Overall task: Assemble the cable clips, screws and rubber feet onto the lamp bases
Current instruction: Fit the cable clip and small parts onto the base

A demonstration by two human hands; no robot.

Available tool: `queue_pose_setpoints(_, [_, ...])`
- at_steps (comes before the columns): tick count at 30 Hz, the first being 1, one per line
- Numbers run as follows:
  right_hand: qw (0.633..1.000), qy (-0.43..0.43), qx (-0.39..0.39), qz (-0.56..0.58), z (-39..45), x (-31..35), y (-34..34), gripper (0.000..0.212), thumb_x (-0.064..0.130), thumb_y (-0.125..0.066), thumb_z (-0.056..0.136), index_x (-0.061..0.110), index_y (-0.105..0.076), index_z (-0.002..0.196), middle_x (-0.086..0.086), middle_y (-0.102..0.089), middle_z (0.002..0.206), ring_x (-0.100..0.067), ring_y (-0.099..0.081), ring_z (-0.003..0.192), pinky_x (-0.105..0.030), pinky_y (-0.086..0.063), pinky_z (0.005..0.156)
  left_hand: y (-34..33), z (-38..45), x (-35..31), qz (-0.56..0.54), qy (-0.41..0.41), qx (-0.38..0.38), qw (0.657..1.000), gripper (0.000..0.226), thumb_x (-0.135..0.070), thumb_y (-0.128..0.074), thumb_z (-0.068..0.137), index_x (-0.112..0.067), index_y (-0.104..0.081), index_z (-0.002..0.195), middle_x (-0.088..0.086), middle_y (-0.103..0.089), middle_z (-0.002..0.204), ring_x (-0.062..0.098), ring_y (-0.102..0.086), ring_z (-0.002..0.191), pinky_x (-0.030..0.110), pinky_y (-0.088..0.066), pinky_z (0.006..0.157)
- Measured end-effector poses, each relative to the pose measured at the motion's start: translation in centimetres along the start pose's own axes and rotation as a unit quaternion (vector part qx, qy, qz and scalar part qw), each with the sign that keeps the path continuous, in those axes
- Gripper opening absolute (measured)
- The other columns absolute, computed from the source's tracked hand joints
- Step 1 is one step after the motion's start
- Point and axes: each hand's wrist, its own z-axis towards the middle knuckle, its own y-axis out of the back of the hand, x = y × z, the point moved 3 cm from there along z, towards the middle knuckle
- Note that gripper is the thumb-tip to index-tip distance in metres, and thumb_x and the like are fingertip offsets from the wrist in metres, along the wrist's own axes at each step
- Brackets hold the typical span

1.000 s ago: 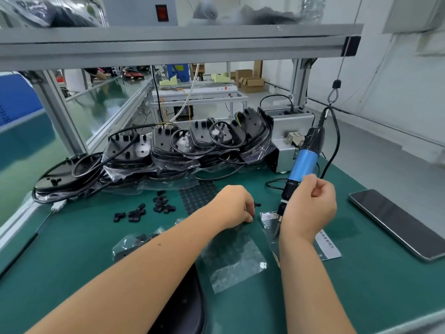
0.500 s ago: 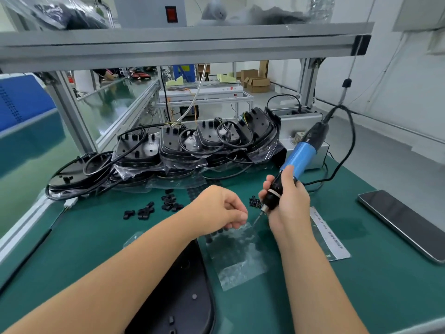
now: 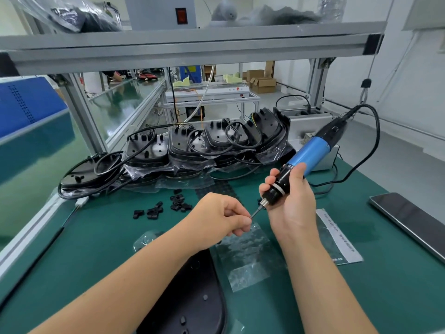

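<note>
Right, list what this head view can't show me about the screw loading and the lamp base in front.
- Screw: too small to confirm; the left hand pinches at the screwdriver tip, fingers covering it.
- Near lamp base: cut off by the bottom edge, partly under the left forearm.
- Label text on the plastic bag: too small to read.
- Stacked lamp bases: lower ones hidden by those above and by wrap.

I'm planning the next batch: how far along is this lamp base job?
Early. No base in view visibly looks finished. In hand: the right hand holds the electric screwdriver, its bit at the left hand fingertips. Left: the near lamp base, the stacked bases, loose cable clips.
</note>
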Motion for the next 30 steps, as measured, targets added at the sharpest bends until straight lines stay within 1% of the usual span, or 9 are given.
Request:
queue_pose_setpoints(5, [1.0,0.005,0.001,-0.008,0.0,-0.1,0.0,0.026,0.038,-0.047,0.1,0.012,-0.051,0.101,-0.002,-0.062,0.07,-0.012,-0.055,0.057,-0.025,-0.047,0.05,-0.3,-0.2,0.2,-0.038,0.018,-0.046,0.998,0.008,-0.011,-0.071,0.085,-0.014,-0.07,0.078,-0.003,-0.072,0.067,0.004,-0.063,0.057,0.015,-0.046,0.053])
queue_pose_setpoints(10, [1.0,0.0,0.02,-0.015,-0.4,-0.4,-0.3,0.026,0.037,-0.051,0.098,0.011,-0.053,0.101,-0.003,-0.063,0.071,-0.013,-0.061,0.06,-0.03,-0.056,0.061,-0.3,-1.1,0.0,0.039,-0.013,-0.079,0.996,0.009,-0.018,-0.074,0.083,-0.025,-0.067,0.084,-0.011,-0.071,0.069,0.002,-0.067,0.062,0.015,-0.048,0.056])
queue_pose_setpoints(12, [0.999,-0.002,0.033,-0.011,-0.7,-0.6,-0.8,0.025,0.035,-0.053,0.097,0.01,-0.053,0.102,-0.005,-0.064,0.073,-0.014,-0.063,0.062,-0.033,-0.058,0.066,0.4,-1.7,-0.1,0.062,-0.012,-0.065,0.996,0.015,-0.03,-0.074,0.083,-0.027,-0.068,0.096,-0.013,-0.072,0.072,-0.001,-0.067,0.066,0.02,-0.053,0.065])
queue_pose_setpoints(15, [0.997,-0.018,0.069,-0.009,-1.5,-1.0,-1.9,0.03,0.034,-0.059,0.087,0.01,-0.051,0.102,-0.006,-0.066,0.074,-0.016,-0.064,0.065,-0.034,-0.058,0.066,3.3,-3.1,-0.3,0.175,-0.016,-0.049,0.983,0.042,-0.06,-0.06,0.081,-0.036,-0.065,0.115,-0.022,-0.07,0.082,-0.012,-0.063,0.076,0.013,-0.048,0.07])
queue_pose_setpoints(19, [0.99,-0.04,0.129,-0.025,-2.5,-1.5,-3.8,0.037,0.033,-0.063,0.078,0.011,-0.049,0.104,-0.004,-0.065,0.073,-0.016,-0.059,0.061,-0.031,-0.055,0.062,9.8,-6.5,0.7,0.147,-0.006,-0.174,0.974,0.028,-0.052,-0.052,0.088,-0.034,-0.073,0.089,-0.021,-0.072,0.082,-0.005,-0.067,0.079,0.027,-0.054,0.074])
queue_pose_setpoints(22, [0.982,-0.059,0.176,-0.024,-3.1,-2.2,-5.8,0.036,0.03,-0.065,0.079,0.013,-0.049,0.108,-0.004,-0.061,0.073,-0.016,-0.055,0.06,-0.03,-0.05,0.057,11.3,-8.9,3.6,0.139,0.079,-0.096,0.983,0.03,-0.057,-0.057,0.087,-0.032,-0.074,0.086,-0.009,-0.074,0.088,0.011,-0.069,0.083,0.036,-0.056,0.083])
queue_pose_setpoints(24, [0.974,-0.068,0.211,-0.034,-3.6,-2.9,-7.5,0.036,0.03,-0.066,0.081,0.014,-0.049,0.108,-0.003,-0.059,0.074,-0.016,-0.054,0.061,-0.03,-0.05,0.057,10.8,-10.0,5.1,0.122,0.109,-0.033,0.986,0.028,-0.056,-0.064,0.081,-0.031,-0.074,0.088,-0.011,-0.074,0.09,0.005,-0.067,0.082,0.032,-0.054,0.084])
queue_pose_setpoints(27, [0.961,-0.064,0.26,-0.072,-4.7,-4.1,-9.7,0.039,0.034,-0.068,0.078,0.014,-0.05,0.107,-0.002,-0.059,0.074,-0.016,-0.053,0.059,-0.03,-0.049,0.056,10.2,-10.5,5.9,0.073,0.087,-0.034,0.993,0.019,-0.038,-0.079,0.076,-0.03,-0.073,0.091,-0.015,-0.073,0.095,-0.001,-0.067,0.088,0.029,-0.054,0.087])
queue_pose_setpoints(30, [0.95,-0.053,0.291,-0.101,-5.7,-5.4,-10.8,0.043,0.037,-0.069,0.075,0.015,-0.05,0.106,-0.002,-0.059,0.073,-0.017,-0.053,0.058,-0.029,-0.049,0.057,9.7,-10.6,5.9,0.105,0.063,-0.058,0.991,0.027,-0.045,-0.078,0.069,-0.036,-0.07,0.092,-0.023,-0.07,0.095,-0.007,-0.064,0.09,0.021,-0.05,0.082])
